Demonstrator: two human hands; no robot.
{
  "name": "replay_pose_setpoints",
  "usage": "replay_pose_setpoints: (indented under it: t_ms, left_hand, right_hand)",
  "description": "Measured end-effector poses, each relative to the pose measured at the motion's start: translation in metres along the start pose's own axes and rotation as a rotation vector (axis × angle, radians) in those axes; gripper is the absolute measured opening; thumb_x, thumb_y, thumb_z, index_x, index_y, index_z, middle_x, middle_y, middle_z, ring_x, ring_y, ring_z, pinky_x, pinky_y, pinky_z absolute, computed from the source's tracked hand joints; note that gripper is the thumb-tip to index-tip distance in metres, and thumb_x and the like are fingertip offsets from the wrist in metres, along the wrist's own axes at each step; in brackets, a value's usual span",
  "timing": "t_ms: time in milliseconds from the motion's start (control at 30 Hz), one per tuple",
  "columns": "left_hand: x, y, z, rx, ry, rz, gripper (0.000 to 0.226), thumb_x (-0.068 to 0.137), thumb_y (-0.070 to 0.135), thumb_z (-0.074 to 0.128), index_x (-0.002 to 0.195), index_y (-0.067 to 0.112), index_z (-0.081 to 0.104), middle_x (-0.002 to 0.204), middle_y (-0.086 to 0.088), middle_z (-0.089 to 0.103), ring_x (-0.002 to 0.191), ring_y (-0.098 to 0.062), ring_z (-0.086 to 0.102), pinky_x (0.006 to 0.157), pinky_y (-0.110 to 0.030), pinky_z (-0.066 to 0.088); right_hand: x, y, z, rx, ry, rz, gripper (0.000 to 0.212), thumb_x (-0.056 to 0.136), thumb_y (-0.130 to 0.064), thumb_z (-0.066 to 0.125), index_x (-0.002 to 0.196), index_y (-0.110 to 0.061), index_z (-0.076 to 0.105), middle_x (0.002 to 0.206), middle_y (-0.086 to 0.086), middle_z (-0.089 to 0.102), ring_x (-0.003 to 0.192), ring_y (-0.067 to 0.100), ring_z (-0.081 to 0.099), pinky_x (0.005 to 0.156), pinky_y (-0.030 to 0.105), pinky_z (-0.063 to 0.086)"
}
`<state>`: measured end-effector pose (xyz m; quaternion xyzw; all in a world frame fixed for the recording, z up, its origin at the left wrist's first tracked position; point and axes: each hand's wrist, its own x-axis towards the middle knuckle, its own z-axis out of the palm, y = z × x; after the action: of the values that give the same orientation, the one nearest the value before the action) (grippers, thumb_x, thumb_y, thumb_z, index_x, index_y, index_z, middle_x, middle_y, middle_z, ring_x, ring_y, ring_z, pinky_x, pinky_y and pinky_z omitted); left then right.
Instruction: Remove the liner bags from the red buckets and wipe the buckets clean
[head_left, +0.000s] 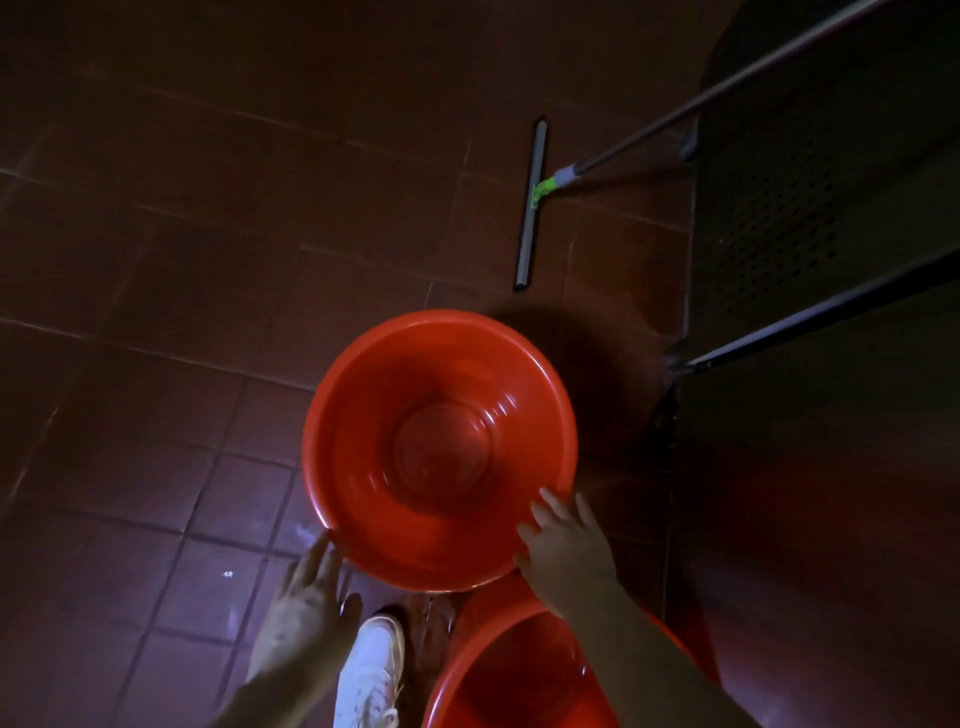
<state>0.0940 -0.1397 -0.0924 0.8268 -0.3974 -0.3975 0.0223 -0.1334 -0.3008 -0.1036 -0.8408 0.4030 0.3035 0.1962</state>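
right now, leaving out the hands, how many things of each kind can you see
red buckets: 2
floor squeegee: 1
white shoe: 1
total: 4

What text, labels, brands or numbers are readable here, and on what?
No legible text anywhere.
Upper red bucket: the round moulding at its bottom is too blurred to show any mark.
Lower red bucket, squeegee, white shoe: no lettering shows.
White speck on the floor tile: too small to read.
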Motion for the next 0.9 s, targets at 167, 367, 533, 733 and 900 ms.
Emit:
replay_pose_setpoints:
  t_ms: [167,367,533,733,900]
  left_hand:
    - [0.001,0.038,0.026,0.015,-0.089,0.089,0.076,0.094,0.033,0.052,0.155,0.028,0.007,0.163,0.007,-0.003,0.147,-0.019,0.012,0.117,-0.029,0.02]
    - [0.009,0.086,0.048,0.032,-0.13,0.213,0.067,0.097,0.04,0.045,0.154,0.036,0.009,0.162,0.013,-0.006,0.145,-0.015,0.017,0.116,-0.029,0.023]
    - [0.014,0.113,0.06,0.066,-0.186,0.339,0.064,0.096,0.039,0.047,0.152,0.041,0.013,0.162,0.016,0.001,0.142,-0.014,0.023,0.114,-0.032,0.029]
    - [0.007,0.123,0.064,0.143,-0.254,0.386,0.066,0.092,0.036,0.053,0.15,0.039,0.02,0.156,0.013,0.025,0.135,-0.013,0.033,0.109,-0.035,0.039]
    - [0.002,0.112,0.039,0.226,-0.281,0.297,0.065,0.092,0.043,0.05,0.15,0.04,0.02,0.148,0.008,0.038,0.133,-0.014,0.038,0.105,-0.031,0.041]
  right_hand:
    - [-0.026,0.048,0.006,-0.008,-0.056,0.109,0.046,0.099,-0.049,0.033,0.139,-0.03,0.045,0.159,-0.004,0.022,0.149,0.014,-0.001,0.118,0.049,0.002]
    - [-0.053,0.102,0.013,-0.005,-0.096,0.224,0.052,0.1,-0.049,0.028,0.148,-0.029,0.031,0.162,-0.005,0.011,0.149,0.014,-0.003,0.118,0.049,0.004]
    - [-0.068,0.133,0.015,0.035,-0.116,0.333,0.056,0.1,-0.051,0.028,0.152,-0.029,0.022,0.163,-0.005,0.004,0.149,0.016,0.001,0.119,0.049,0.005]
    - [-0.088,0.145,0.014,0.075,-0.162,0.362,0.059,0.1,-0.051,0.029,0.153,-0.03,0.015,0.163,-0.004,-0.001,0.149,0.02,0.003,0.12,0.049,0.004]
    - [-0.108,0.133,-0.008,0.163,-0.127,0.413,0.061,0.099,-0.053,0.032,0.153,-0.029,0.016,0.163,-0.002,0.003,0.149,0.023,0.007,0.119,0.043,0.012]
